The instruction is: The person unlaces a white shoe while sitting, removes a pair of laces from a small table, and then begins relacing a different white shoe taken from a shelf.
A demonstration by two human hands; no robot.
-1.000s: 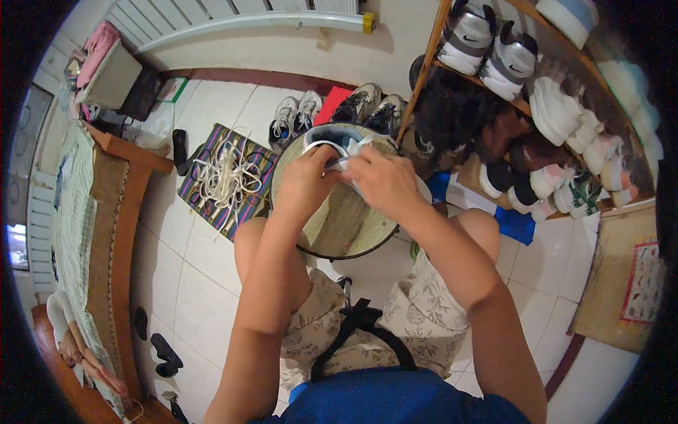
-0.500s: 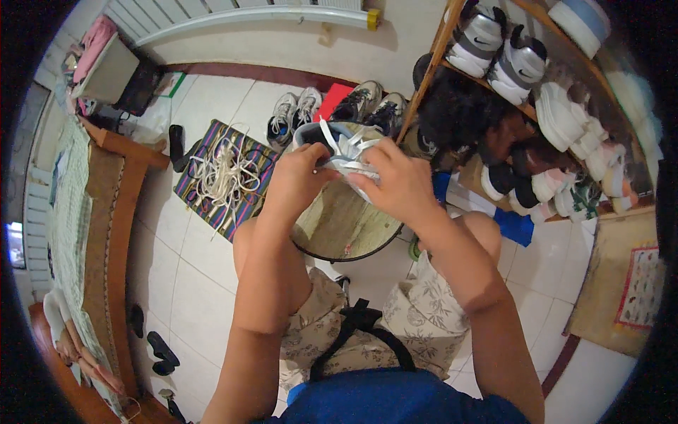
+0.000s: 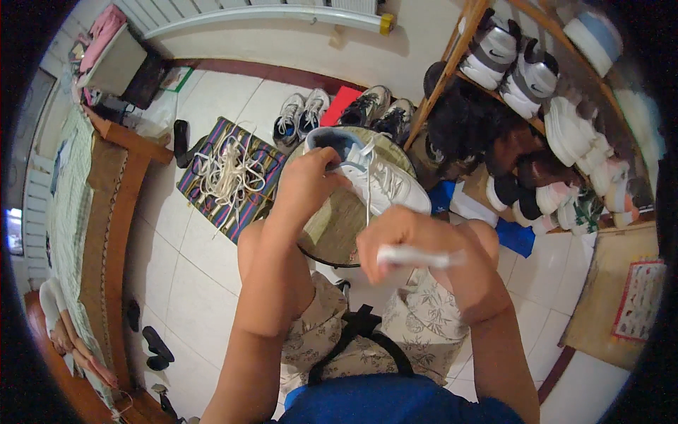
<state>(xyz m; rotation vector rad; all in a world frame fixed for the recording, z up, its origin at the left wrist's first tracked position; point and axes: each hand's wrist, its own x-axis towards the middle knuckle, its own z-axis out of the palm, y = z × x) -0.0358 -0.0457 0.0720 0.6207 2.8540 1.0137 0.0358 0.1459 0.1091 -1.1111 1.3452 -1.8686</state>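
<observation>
A white sneaker (image 3: 399,185) with a pale blue lining rests on the round stool top (image 3: 330,227) between my knees, toe turned to the right. My left hand (image 3: 309,182) is closed on the sneaker's collar and tongue. Just nearer than the toe, my right hand (image 3: 393,239) is closed on a white shoelace (image 3: 417,256), smeared by motion. One strand of it runs up from near that hand to the sneaker's upper eyelets. Lower eyelets still carry crossed lacing.
On the floor at left, a striped cloth (image 3: 260,191) bears a pile of loose white laces (image 3: 227,177). Grey sneakers (image 3: 302,116) and a red box (image 3: 341,104) line the wall. A wooden rack (image 3: 446,67) full of shoes stands at right, a wooden bed (image 3: 113,205) at left.
My right hand has drawn toward me, away from the sneaker's opening, pulling the lace. The sneaker has turned and now sits lower on the stool, its toe to the right.
</observation>
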